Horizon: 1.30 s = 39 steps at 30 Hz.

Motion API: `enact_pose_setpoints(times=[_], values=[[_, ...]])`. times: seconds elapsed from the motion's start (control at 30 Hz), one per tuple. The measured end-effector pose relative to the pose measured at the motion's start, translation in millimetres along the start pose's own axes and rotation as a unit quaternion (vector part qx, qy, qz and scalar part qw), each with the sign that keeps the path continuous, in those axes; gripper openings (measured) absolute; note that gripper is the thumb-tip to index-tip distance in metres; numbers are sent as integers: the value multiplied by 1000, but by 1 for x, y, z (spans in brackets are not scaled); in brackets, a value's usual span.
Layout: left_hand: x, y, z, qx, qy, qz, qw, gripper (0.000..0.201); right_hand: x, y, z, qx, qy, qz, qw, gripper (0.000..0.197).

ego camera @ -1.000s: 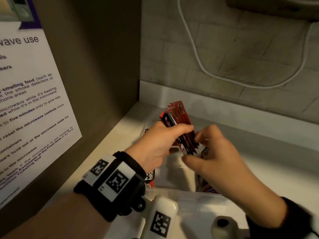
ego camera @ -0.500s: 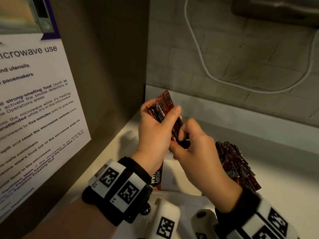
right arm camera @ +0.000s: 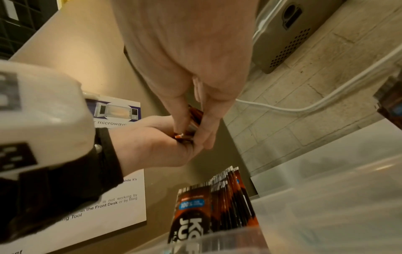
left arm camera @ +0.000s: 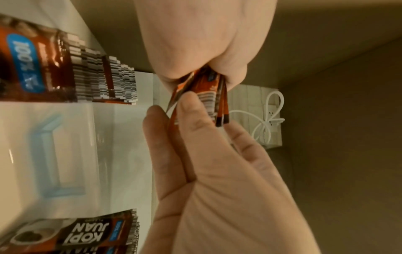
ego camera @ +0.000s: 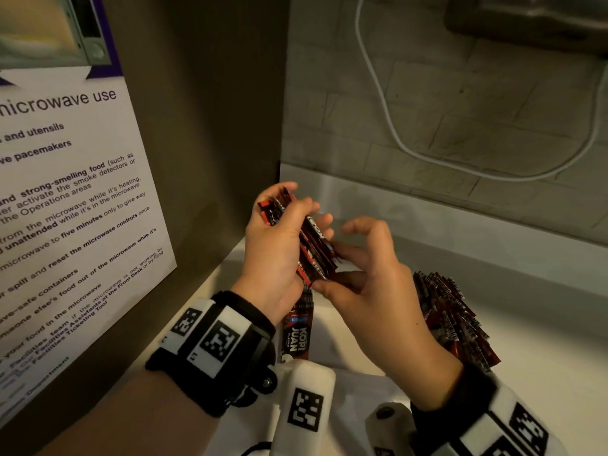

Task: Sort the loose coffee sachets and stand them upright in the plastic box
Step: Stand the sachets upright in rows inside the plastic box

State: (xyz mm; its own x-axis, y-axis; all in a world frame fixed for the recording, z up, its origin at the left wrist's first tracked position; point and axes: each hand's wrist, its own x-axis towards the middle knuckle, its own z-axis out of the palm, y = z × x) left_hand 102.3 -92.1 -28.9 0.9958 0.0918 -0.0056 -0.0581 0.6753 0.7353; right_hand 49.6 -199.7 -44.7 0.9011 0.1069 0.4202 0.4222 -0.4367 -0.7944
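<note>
My left hand (ego camera: 289, 222) grips a bundle of red-and-black coffee sachets (ego camera: 312, 245) by its upper half, held tilted above the box. My right hand (ego camera: 339, 268) pinches the bundle's lower end, thumb underneath and index finger lifted. Both wrist views show the bundle (left arm camera: 208, 96) (right arm camera: 193, 118) between the two hands. Below them lies the clear plastic box (right arm camera: 326, 189). One row of sachets (ego camera: 297, 334) stands at its left side and a second row (ego camera: 454, 320) leans at its right. The box's middle (left arm camera: 65, 137) holds no sachets.
A microwave-use poster (ego camera: 65, 209) hangs on the brown side wall close to my left arm. A white cable (ego camera: 394, 136) loops over the tiled back wall under an appliance (ego camera: 526, 21). The box stands on a white counter (ego camera: 543, 324).
Both hands have lifted the sachet bundle up and left, away from the box. My right hand has shifted to the bundle's lower end and its index finger has lifted.
</note>
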Motion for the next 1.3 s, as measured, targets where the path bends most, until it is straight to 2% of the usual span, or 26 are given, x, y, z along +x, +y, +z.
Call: enact_pose_setpoints(times=[0.03, 0.13, 0.2, 0.3, 0.4, 0.47, 0.53, 0.6, 0.67, 0.8, 0.87, 0.97, 1.03, 1.1, 1.2, 1.3], values=[[0, 0, 0, -8, 6, -7, 1000, 31, 0, 2, 1, -15, 18, -14, 1000, 55], [-6, -4, 1, 9, 0, -48, 999, 42, 2, 6, 6, -77, 80, -66, 992, 30], [-10, -8, 0, 26, -20, -93, 995, 34, 4, 7, 6, -100, 97, -76, 987, 28], [-10, -8, -7, 14, -34, -114, 993, 16, 5, 2, 3, -104, 55, -42, 992, 35], [-7, -2, -13, 24, -38, -109, 993, 17, 9, 0, -3, -18, 71, 39, 997, 32], [-6, 0, -17, 57, -62, -99, 991, 20, 15, 1, -5, 36, 112, 98, 988, 29], [-7, 0, -20, 90, -103, -100, 986, 26, 21, 2, -6, 117, 125, 139, 975, 27], [-7, -1, -21, 126, -135, -108, 977, 26, 25, -2, -6, 191, 113, 159, 962, 20], [-7, -2, -23, 150, -147, -109, 971, 21, 28, -4, -6, 216, 104, 163, 957, 4], [-6, 1, -27, 176, -161, -126, 963, 26, 36, -1, -7, 225, 149, 178, 946, 17], [-5, 1, -29, 190, -153, -131, 961, 22, 39, -1, -9, 242, 156, 175, 942, 13], [-3, 2, -33, 200, -133, -128, 962, 22, 37, -1, -10, 260, 122, 175, 942, 22], [-2, 5, -34, 199, -127, -128, 963, 27, 37, -2, -10, 253, 99, 169, 947, 13], [1, 8, -36, 179, -103, -120, 971, 24, 39, 0, -12, 238, 152, 161, 946, 17], [10, 16, -44, 143, -35, -105, 984, 9, 44, 9, -18, 216, 257, 169, 927, 24], [19, 19, -61, 150, 17, -94, 984, 7, 39, 22, -13, 206, 247, 244, 915, 27]])
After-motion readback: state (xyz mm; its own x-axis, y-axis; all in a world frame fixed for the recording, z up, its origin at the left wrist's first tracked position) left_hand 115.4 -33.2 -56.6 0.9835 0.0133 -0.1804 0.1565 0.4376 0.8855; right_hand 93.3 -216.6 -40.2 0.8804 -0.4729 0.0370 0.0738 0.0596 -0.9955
